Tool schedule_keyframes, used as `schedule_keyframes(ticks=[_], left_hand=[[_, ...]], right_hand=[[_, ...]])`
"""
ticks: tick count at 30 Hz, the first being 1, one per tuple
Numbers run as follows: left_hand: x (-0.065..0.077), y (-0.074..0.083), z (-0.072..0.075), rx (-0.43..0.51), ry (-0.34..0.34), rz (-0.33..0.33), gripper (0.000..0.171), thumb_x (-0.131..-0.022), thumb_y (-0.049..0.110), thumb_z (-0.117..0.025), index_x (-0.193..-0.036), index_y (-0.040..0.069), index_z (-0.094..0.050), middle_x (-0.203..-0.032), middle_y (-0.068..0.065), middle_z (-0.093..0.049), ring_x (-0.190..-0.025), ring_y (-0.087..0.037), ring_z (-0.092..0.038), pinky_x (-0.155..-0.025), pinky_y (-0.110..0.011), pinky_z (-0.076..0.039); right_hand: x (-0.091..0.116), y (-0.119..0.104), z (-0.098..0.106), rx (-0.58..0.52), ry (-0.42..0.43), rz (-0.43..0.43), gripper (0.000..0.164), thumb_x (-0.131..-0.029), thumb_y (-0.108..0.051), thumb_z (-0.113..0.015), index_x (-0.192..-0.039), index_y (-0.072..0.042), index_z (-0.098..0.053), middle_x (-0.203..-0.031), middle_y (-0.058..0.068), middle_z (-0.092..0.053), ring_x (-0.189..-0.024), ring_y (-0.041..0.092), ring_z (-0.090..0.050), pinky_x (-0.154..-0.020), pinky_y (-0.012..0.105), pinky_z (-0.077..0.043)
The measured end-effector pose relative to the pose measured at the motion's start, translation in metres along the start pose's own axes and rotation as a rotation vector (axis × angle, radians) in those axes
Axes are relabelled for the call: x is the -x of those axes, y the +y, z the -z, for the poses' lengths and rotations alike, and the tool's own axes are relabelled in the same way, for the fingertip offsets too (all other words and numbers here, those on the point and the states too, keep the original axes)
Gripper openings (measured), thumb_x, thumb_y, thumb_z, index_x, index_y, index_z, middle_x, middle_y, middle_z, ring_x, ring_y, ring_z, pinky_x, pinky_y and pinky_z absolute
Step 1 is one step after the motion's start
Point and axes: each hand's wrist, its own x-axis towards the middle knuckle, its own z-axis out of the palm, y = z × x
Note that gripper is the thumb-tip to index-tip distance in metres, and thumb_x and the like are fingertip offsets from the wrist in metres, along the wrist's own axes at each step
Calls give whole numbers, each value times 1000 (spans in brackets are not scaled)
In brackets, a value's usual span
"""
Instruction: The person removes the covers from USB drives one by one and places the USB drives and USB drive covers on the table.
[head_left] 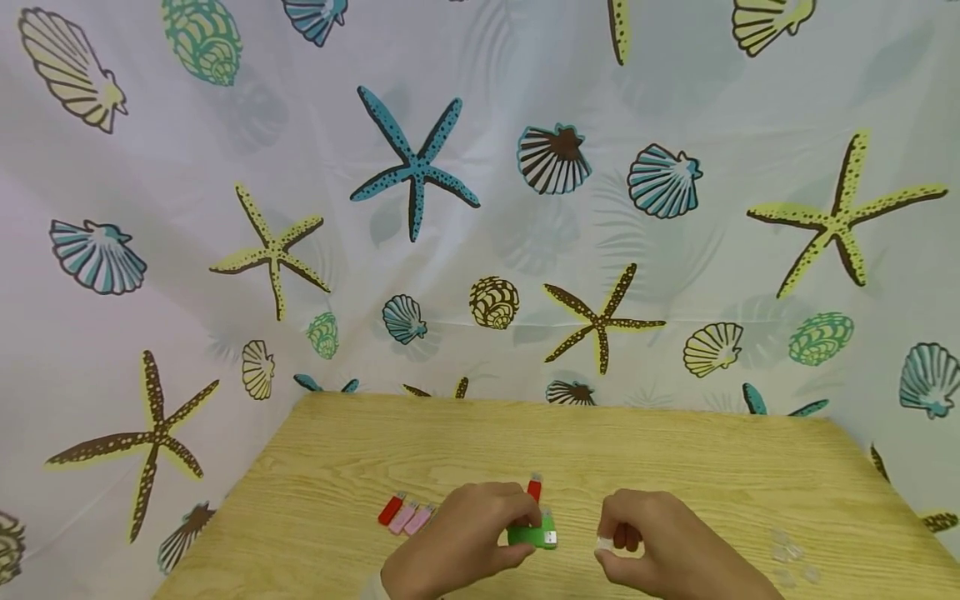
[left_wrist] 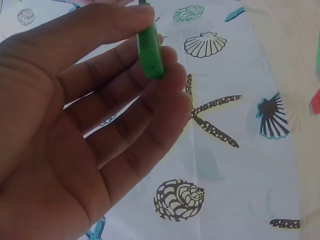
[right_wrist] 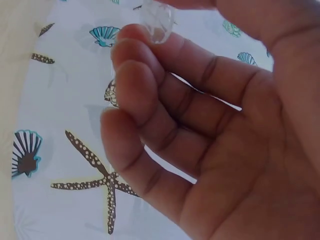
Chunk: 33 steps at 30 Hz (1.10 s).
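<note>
Between thumb and fingers, my left hand (head_left: 468,533) pinches a green USB stick (head_left: 527,537), its metal plug pointing right in the head view. In the left wrist view the green body (left_wrist: 151,55) shows end-on between the thumb and fingertips. A short gap to the right, my right hand (head_left: 663,537) pinches a small clear plastic cap (head_left: 604,543). The right wrist view shows this see-through cap (right_wrist: 159,22) at the thumb and index finger. The plug and the cap are apart. Behind the left hand lie a red USB stick (head_left: 534,487) and another green one (head_left: 547,518), partly hidden.
Left of my left hand, another red USB stick (head_left: 391,510) lies beside two pink USB sticks (head_left: 411,518). Several clear caps (head_left: 787,552) are scattered at the right on the wooden table (head_left: 675,450). A shell-patterned cloth (head_left: 480,250) surrounds the table.
</note>
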Motion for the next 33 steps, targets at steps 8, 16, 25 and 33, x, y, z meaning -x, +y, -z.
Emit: schedule_keyframes(ticks=[8,16,25,33], left_hand=[[1,1,3,15,-37,55,16,-79,24,-78,-92,20,-69,-85,15,-63,-70,5,-54,-64,-9,-46],[0,-5,2,-34,-42,91,16,-79,24,-79,-90,20,-69,-84,14,-64,-70,6,-55,-62,-11,-47],[3,-13,6,-72,-33,155,13,-80,25,-78,-87,20,-68,-79,14,-62,-67,2,-56,-60,-14,-47],[6,-19,6,-109,-29,224,14,-77,24,-79,-84,20,-68,-78,12,-59,-69,-1,-53,-60,-19,-48]], right_hand=[[0,3,0,31,46,51,24,-80,-12,-73,-80,-26,-54,-72,-17,-50,-64,-4,-46,-56,18,-45],[0,0,4,37,41,13,22,-81,-14,-72,-79,-28,-56,-72,-18,-51,-65,-2,-48,-57,19,-46],[3,3,9,-4,5,-39,9,-87,-17,-68,-87,-25,-63,-80,-18,-59,-70,-3,-53,-61,24,-51],[6,6,13,-1,32,-73,9,-87,-12,-68,-90,-20,-66,-80,-16,-63,-67,-5,-56,-59,22,-53]])
